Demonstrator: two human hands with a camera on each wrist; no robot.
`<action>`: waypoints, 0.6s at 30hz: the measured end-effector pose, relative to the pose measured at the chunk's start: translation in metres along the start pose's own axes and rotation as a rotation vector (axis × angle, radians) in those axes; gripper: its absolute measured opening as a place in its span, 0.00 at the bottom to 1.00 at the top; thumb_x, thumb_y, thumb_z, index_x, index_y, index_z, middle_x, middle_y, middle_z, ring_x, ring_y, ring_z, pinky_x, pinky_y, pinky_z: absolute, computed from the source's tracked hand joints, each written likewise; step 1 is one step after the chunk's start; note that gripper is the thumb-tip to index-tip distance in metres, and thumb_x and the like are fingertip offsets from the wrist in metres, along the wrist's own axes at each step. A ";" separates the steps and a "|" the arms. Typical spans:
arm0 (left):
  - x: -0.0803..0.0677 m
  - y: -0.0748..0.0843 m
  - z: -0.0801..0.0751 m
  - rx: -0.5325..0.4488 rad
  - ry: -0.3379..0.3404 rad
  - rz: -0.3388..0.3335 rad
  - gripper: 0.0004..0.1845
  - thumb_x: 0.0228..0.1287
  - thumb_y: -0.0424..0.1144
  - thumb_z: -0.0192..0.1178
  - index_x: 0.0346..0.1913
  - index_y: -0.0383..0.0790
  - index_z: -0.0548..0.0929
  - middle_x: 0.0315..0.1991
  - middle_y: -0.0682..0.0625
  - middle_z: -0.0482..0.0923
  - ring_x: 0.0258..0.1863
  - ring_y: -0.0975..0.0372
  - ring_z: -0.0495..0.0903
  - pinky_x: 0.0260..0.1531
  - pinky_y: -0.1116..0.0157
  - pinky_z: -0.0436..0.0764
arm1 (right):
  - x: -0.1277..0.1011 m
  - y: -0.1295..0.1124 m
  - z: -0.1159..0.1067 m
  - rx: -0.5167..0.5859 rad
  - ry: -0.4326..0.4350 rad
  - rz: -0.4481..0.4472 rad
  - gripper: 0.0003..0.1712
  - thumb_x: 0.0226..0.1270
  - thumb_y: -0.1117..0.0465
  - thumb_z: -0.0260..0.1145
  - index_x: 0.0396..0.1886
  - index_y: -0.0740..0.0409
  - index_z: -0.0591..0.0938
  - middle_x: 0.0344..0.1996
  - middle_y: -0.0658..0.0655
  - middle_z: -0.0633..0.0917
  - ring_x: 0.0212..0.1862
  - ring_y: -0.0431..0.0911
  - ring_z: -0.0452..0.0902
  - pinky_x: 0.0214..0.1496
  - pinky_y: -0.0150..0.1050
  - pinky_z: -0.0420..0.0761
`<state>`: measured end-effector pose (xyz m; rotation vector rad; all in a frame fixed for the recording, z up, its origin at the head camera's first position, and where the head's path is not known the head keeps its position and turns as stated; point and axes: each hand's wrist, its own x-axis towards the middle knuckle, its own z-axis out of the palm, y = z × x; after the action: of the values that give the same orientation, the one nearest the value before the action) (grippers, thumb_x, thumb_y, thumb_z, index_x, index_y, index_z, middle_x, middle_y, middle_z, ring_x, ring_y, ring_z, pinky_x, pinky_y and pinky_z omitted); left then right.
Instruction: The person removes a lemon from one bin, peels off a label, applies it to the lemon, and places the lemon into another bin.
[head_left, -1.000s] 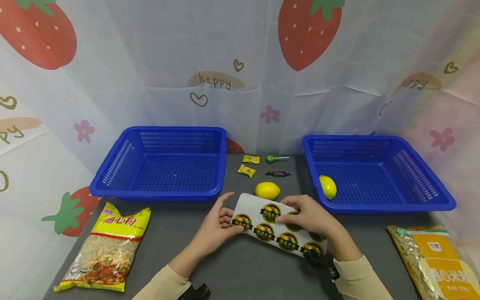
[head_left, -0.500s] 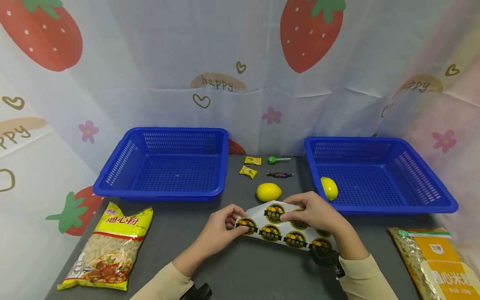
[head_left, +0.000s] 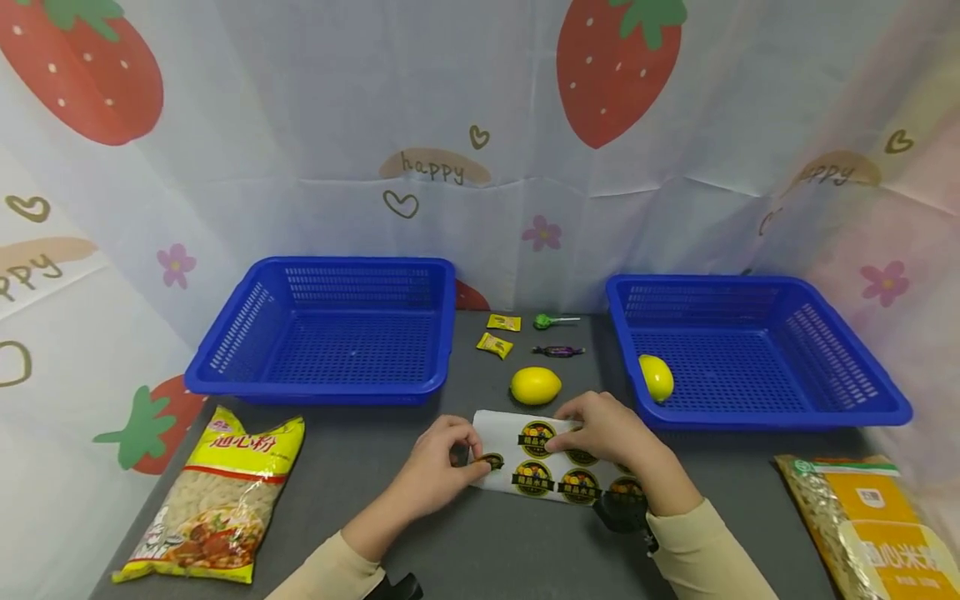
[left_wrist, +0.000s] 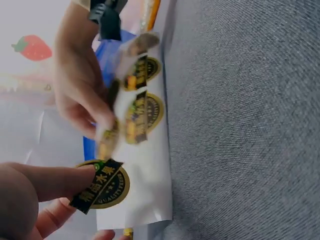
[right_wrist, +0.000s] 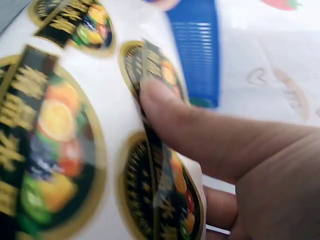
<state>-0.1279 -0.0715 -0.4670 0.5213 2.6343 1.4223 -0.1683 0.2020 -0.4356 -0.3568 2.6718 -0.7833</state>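
Head view: both hands worked a white sheet of round fruit stickers (head_left: 551, 467) at the table's near middle

Since a second earlier the sheet had dropped from tilted to almost flat, so peeling looked under way. Left hand (head_left: 438, 467) pinched a sticker at the sheet's 9 o'clock end; right hand (head_left: 603, 433) pressed curled fingers on its top. Yellow lemon (head_left: 536, 385) sat at 12 o'clock, another lemon (head_left: 656, 377) in the right blue plastic basket (head_left: 757, 354); left blue basket (head_left: 330, 329) at 10 o'clock; nothing blocked the hands
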 end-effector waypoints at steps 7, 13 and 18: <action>-0.001 0.001 -0.002 0.055 0.079 -0.062 0.12 0.57 0.37 0.74 0.27 0.50 0.79 0.56 0.43 0.80 0.49 0.51 0.79 0.41 0.61 0.76 | 0.018 0.002 0.017 -0.169 0.109 0.093 0.23 0.51 0.44 0.81 0.41 0.51 0.87 0.38 0.50 0.87 0.34 0.44 0.78 0.35 0.42 0.79; -0.001 0.001 0.000 0.065 0.072 -0.047 0.10 0.56 0.38 0.74 0.29 0.49 0.80 0.31 0.56 0.80 0.31 0.58 0.76 0.32 0.68 0.71 | 0.024 0.009 0.031 -0.260 0.237 0.092 0.28 0.44 0.36 0.82 0.34 0.49 0.83 0.32 0.48 0.85 0.33 0.45 0.77 0.39 0.47 0.77; -0.001 0.002 0.002 0.027 0.048 -0.063 0.10 0.57 0.36 0.74 0.28 0.47 0.80 0.27 0.58 0.82 0.28 0.65 0.79 0.37 0.67 0.73 | 0.026 0.010 0.037 -0.276 0.303 0.117 0.34 0.41 0.31 0.80 0.33 0.50 0.78 0.31 0.51 0.80 0.38 0.51 0.75 0.45 0.54 0.76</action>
<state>-0.1265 -0.0692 -0.4660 0.4075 2.6851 1.4005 -0.1795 0.1842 -0.4765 -0.1527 3.0622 -0.4641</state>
